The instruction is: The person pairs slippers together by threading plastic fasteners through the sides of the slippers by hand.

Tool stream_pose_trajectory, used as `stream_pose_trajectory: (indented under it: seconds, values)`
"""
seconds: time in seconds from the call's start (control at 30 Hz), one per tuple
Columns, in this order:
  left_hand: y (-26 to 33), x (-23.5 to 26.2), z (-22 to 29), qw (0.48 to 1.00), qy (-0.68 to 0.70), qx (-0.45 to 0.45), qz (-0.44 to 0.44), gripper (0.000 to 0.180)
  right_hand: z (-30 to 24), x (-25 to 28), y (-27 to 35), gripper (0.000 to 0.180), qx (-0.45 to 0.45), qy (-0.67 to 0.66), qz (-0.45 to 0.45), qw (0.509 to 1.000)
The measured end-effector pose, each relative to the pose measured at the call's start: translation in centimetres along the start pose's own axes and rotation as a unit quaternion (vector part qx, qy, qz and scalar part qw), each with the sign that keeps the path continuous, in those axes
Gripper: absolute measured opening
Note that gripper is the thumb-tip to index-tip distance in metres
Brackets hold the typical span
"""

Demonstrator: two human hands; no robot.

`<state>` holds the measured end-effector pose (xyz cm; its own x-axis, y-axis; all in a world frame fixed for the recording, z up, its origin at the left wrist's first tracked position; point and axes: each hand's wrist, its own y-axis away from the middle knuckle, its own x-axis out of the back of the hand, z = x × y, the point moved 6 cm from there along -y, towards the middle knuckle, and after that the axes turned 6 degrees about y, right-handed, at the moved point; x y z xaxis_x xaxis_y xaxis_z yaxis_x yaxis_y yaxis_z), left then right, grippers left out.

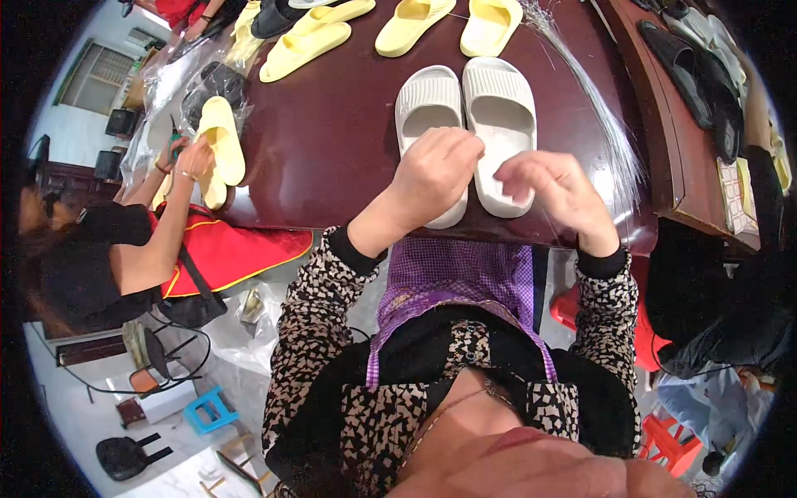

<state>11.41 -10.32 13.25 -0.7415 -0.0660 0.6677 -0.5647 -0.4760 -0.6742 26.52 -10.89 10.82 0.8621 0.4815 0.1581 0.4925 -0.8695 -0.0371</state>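
Observation:
A pair of light grey slide slippers lies side by side in front of me, toes pointing away: the left slipper [427,95] and the right slipper [502,87]. My left hand [438,173] is closed over the open heel part of the left one, fingertips pinched together near the gap between the two. Whatever the pinch holds is hidden or too small to make out. Beside it, my right hand [560,191] hovers at the right slipper's outer edge. Its fingers are bent and their tips smeared by motion, so its grip is unclear.
Long thin clear strands [594,104] lie along the dark red table [324,141] at right. Yellow slippers [413,25] stand at the far side. On the left, a co-worker's hand [196,158] touches a yellow slipper [222,145]. Black slippers [677,58] lie on another table at right.

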Motion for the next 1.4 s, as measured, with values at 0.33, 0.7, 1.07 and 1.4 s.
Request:
stream_pose_trajectory:
  seconds: [0.33,0.7,1.07,1.4]
  values:
    - [4.0,-3.6,-2.0,0.913,0.269,0.299,0.073,0.008,4.7,-0.5,-2.7,0.019,0.032,0.028,0.063,0.997]
    - [5.5,-4.1,-3.1,0.697,0.549,0.449,0.105,0.014,6.2,-1.8,-2.3,0.011,0.038,0.112,-0.001,0.993]
    - [6.2,-1.5,-2.6,0.566,0.643,0.487,0.172,0.013,-1.0,-0.6,1.8,0.011,0.095,0.315,0.097,0.939]
    - [8.6,-3.3,0.5,0.468,0.686,0.555,0.055,0.015,-2.7,-0.1,4.9,0.012,0.105,0.389,0.107,0.909]
